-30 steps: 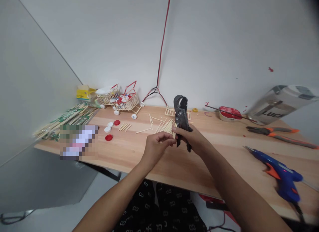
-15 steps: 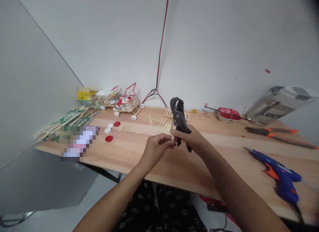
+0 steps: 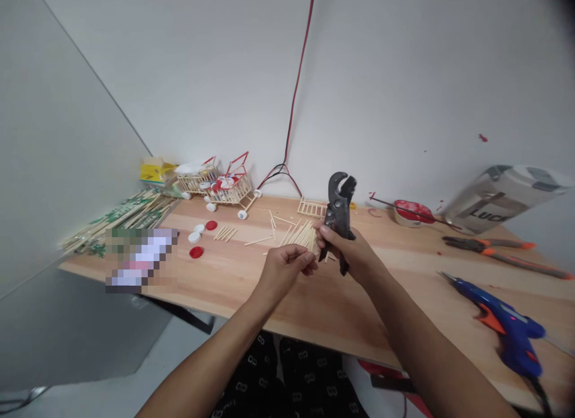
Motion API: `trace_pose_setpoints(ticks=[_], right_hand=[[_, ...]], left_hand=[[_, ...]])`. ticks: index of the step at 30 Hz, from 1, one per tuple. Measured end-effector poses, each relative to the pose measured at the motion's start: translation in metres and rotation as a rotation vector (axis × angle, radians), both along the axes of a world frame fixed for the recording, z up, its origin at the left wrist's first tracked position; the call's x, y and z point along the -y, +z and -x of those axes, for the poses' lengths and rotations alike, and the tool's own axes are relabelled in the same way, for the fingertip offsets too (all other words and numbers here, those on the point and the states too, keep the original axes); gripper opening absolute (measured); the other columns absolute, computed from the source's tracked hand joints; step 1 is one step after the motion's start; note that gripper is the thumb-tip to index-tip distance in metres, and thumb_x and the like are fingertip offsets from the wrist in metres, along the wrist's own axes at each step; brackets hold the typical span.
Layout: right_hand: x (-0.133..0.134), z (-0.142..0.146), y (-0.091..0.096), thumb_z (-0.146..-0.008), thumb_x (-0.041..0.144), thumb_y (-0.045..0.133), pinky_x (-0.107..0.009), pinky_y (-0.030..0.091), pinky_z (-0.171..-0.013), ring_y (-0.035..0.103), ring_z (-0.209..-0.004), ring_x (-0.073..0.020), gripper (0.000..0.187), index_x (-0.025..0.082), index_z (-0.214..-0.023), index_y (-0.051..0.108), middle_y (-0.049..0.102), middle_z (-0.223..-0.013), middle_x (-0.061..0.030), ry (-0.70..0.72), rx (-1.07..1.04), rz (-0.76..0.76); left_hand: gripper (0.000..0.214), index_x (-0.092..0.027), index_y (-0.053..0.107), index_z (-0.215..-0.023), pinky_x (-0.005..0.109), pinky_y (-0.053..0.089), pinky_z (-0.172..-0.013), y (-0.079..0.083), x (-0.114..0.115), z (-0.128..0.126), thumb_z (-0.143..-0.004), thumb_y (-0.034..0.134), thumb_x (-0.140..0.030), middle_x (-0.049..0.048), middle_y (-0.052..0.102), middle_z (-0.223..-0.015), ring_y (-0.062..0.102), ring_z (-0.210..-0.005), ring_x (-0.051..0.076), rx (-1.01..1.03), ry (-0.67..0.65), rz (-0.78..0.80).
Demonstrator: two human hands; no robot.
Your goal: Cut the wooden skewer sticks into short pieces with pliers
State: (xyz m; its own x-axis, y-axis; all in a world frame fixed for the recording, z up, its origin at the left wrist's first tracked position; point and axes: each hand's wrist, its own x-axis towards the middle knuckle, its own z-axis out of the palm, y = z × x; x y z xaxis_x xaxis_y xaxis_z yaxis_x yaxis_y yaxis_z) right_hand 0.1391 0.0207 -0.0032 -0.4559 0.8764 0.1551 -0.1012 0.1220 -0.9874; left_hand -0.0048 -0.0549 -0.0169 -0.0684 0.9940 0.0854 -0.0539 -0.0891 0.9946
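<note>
Bare surface on the table extends from the near red cap to the left hand. A second bare lane separates the right hand from the glue gun and pliers, which obstruct the right side. Loose sticks occupy the surface beyond the hands; a slatted frame lies behind these, near the wall. The cutter, standing upright in the right hand, obstructs passage above. A thin rod projects leftward from the bowl.
</note>
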Motion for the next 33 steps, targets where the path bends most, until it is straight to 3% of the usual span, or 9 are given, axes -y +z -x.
trace_pose_setpoints(ticks=[4, 9, 14, 17, 25, 33], right_hand=[[0.002, -0.001, 0.004, -0.079, 0.044, 0.062, -0.026, 0.043, -0.059, 0.053, -0.063, -0.014, 0.032, 0.019, -0.099, 0.059, 0.055, -0.068, 0.0012, 0.01, 0.015, -0.049], [0.005, -0.001, 0.01, -0.079, 0.04, 0.062, -0.025, 0.042, -0.052, 0.051, -0.056, -0.0123, 0.022, 0.019, -0.081, 0.057, 0.053, -0.061, 0.0025, 0.001, 0.111, -0.061], [0.005, -0.002, 0.01, -0.078, 0.04, 0.062, -0.024, 0.042, -0.05, 0.052, -0.054, -0.0121, 0.023, 0.018, -0.077, 0.056, 0.053, -0.06, 0.0023, -0.051, 0.12, -0.018], [0.005, -0.002, 0.01, -0.078, 0.041, 0.061, -0.024, 0.042, -0.049, 0.052, -0.053, -0.0119, 0.024, 0.018, -0.078, 0.056, 0.055, -0.06, 0.0021, -0.042, 0.134, -0.013], [0.005, -0.003, 0.011, -0.08, 0.039, 0.059, -0.024, 0.043, -0.052, 0.052, -0.055, -0.0121, 0.021, 0.018, -0.08, 0.057, 0.055, -0.061, 0.002, -0.003, 0.148, -0.056], [0.002, -0.006, 0.012, -0.079, 0.034, 0.059, -0.025, 0.044, -0.055, 0.054, -0.057, -0.0129, 0.016, 0.019, -0.081, 0.057, 0.056, -0.063, 0.0019, -0.023, 0.232, -0.155]], left_hand=[[0.02, -0.014, 0.066, -0.07, 0.024, 0.047, -0.061, 0.002, -0.002, -0.001, -0.077, 0.065, -0.033, 0.0043, 0.066, -0.066, 0.057, -0.06, 0.012, 0.002, -0.019, 0.026], [0.021, -0.013, 0.066, -0.07, 0.024, 0.046, -0.059, 0.001, -0.003, -0.001, -0.076, 0.065, -0.032, 0.0046, 0.066, -0.064, 0.057, -0.057, 0.011, 0.038, -0.061, 0.049], [0.019, -0.012, 0.067, -0.079, 0.026, 0.048, -0.065, -0.003, -0.001, 0.0, -0.075, 0.067, -0.031, 0.0059, 0.068, -0.072, 0.06, -0.063, 0.012, 0.149, -0.127, 0.032], [0.015, -0.012, 0.066, -0.079, 0.025, 0.048, -0.066, -0.002, 0.002, -0.001, -0.07, 0.071, -0.024, 0.0042, 0.068, -0.071, 0.061, -0.064, 0.012, 0.124, -0.094, 0.02], [0.009, -0.014, 0.067, -0.069, 0.021, 0.046, -0.061, 0.006, 0.006, -0.004, -0.074, 0.066, -0.021, 0.0012, 0.065, -0.063, 0.06, -0.061, 0.011, -0.044, 0.056, -0.016], [0.01, -0.014, 0.067, -0.068, 0.021, 0.046, -0.06, 0.009, 0.007, -0.006, -0.074, 0.066, -0.021, 0.0014, 0.064, -0.061, 0.059, -0.06, 0.011, -0.099, 0.062, 0.023]])
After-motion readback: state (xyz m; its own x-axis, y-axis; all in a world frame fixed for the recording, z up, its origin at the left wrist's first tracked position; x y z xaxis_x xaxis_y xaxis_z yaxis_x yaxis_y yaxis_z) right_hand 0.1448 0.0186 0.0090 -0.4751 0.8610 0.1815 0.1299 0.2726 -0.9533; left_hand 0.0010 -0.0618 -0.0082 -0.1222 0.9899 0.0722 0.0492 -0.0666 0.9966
